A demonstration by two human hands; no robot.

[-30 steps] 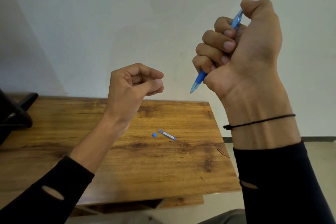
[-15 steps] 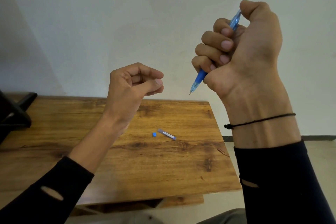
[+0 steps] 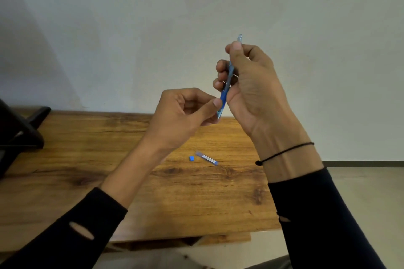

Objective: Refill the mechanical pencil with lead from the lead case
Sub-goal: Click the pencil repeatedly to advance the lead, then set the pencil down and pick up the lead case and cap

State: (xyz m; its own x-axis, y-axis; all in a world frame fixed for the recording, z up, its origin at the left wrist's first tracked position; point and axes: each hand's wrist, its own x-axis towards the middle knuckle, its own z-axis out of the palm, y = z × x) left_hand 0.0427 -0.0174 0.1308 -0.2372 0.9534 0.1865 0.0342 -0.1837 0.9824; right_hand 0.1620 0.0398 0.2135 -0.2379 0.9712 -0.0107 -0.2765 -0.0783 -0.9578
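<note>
My right hand [image 3: 251, 87] holds the blue mechanical pencil [image 3: 225, 90] almost upright above the table, tip pointing down, top end sticking out past the fingers. My left hand [image 3: 183, 116] is raised beside it, thumb and fingers pinched together right at the pencil's tip; whether anything is between them is too small to tell. The clear lead case [image 3: 207, 158] lies flat on the wooden table [image 3: 87, 159], with its small blue cap [image 3: 191, 158] lying just to its left.
A black stand or device [image 3: 19, 133] occupies the table's far left. The table's right edge runs close under my right forearm, with floor beyond. A plain wall stands behind the table.
My right hand dropped lower and moved left, loosening from a fist into a fingertip hold on the pencil. My left hand rose to meet the pencil's tip.
</note>
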